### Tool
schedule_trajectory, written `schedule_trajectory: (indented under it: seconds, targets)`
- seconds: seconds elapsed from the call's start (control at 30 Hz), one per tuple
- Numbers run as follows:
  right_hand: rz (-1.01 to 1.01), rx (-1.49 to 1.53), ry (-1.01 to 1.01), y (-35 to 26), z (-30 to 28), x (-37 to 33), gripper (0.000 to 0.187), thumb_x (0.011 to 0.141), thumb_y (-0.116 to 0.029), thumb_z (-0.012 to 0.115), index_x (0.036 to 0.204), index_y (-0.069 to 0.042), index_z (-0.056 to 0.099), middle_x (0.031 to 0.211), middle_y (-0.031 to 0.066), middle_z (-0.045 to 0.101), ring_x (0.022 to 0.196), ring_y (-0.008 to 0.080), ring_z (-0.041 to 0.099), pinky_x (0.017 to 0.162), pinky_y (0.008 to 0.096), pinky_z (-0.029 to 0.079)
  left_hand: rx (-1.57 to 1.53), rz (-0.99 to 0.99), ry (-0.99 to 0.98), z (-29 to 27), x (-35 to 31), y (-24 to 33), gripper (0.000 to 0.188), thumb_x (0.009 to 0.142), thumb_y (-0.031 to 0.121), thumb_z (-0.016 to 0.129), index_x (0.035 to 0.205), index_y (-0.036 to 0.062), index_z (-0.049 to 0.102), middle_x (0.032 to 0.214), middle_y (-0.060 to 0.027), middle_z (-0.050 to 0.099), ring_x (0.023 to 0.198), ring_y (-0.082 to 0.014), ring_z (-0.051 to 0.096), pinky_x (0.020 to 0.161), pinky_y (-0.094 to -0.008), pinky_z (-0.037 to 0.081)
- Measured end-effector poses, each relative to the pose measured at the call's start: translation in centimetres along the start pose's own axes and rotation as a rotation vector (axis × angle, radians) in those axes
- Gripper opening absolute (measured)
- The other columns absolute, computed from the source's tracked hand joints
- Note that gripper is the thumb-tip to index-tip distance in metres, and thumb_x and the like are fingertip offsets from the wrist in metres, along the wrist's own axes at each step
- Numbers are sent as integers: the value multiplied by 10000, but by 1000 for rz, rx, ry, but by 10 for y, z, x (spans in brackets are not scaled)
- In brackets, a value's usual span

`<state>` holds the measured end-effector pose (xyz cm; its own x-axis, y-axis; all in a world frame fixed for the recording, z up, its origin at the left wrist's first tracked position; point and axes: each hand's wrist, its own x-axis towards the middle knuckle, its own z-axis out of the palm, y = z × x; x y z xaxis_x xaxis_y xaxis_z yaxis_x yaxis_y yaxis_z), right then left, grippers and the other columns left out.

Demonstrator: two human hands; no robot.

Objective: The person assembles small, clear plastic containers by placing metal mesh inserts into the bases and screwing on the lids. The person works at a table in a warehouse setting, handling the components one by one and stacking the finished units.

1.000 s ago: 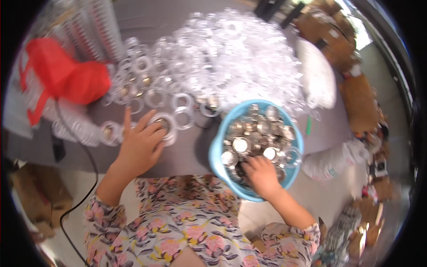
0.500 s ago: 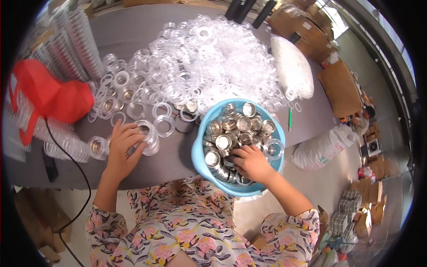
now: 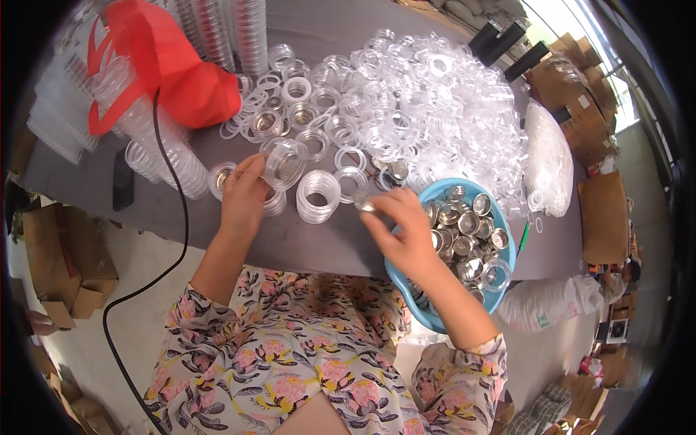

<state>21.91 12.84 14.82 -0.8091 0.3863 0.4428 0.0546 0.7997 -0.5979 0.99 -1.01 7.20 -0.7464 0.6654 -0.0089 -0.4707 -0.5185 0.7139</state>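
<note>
My left hand [image 3: 245, 197] is closed on the edge of a clear round plastic cup [image 3: 285, 164], raised and tilted above the table. My right hand [image 3: 403, 226] pinches a small silver metal cup [image 3: 365, 206] between thumb and fingers, just left of the light blue basin [image 3: 398, 280]. Many silver metal cups [image 3: 465, 245] fill the basin, with one clear plastic cup [image 3: 496, 275] on top at its right side. A stack of clear plastic rings [image 3: 317, 196] stands between my hands. Some plastic pieces partly hidden behind my left hand cannot be made out.
A big heap of clear plastic pieces [image 3: 442, 109] covers the grey table [image 3: 319, 250]. Tall clear stacks [image 3: 250, 36], a red cloth bag [image 3: 170, 61] and a black cable [image 3: 179, 268] lie leftward. A full white plastic bag [image 3: 549, 159] and a green pen [image 3: 523, 237] are rightward.
My view has turned, so the scene sits differently. The left hand has lifted a clear plastic cup. The right hand has come out of the basin leftward with a metal cup.
</note>
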Motion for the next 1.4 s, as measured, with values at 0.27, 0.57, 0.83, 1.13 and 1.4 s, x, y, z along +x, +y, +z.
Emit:
schedule_trajectory:
  seconds: [0.27, 0.57, 0.83, 1.13, 1.4]
  targets:
    - [-375, -502, -257, 8, 49, 38, 129, 717, -86, 649, 846, -87, 664, 858, 24, 566, 897, 221, 510, 851, 382, 392, 692, 172, 93, -25, -22, 28, 174, 878, 125, 605, 1025, 37, 636, 951, -39, 636, 905, -152, 591, 897, -351, 430]
    - [-312, -450, -450, 7, 44, 33, 225, 721, -160, 644, 918, -54, 655, 980, 52, 601, 1106, 226, 492, 1043, 518, 281, 1734, 576, -472, -14, -28, 39, 242, 792, 94, 629, 1034, 82, 630, 901, -39, 588, 958, -228, 548, 1009, -527, 286]
    - [-234, -418, -472, 3, 49, 29, 394, 689, -161, 656, 1063, -50, 598, 1052, 80, 573, 1144, 242, 479, 1042, 544, 280, 1738, 589, -474, -13, -26, 37, 299, 759, 115, 658, 1053, 83, 610, 932, -54, 577, 968, -247, 541, 1015, -528, 283]
    - [-131, 82, -75, 26, 22, 15, 294, 795, -111, 616, 1082, -49, 604, 1085, 108, 586, 1070, 274, 540, 938, 413, 409, 1401, 928, -649, 37, -40, 23, 379, 683, 87, 706, 1047, 71, 603, 918, -58, 563, 877, -251, 551, 931, -474, 372]
    - [538, -405, -157, 75, -72, -66, 159, 792, -146, 598, 904, -50, 658, 827, 129, 636, 797, 318, 593, 737, 408, 478, 1237, 819, -1109, 138, -31, -75, 312, 750, 99, 619, 1060, 60, 605, 1043, -89, 600, 1112, -250, 517, 991, -457, 365]
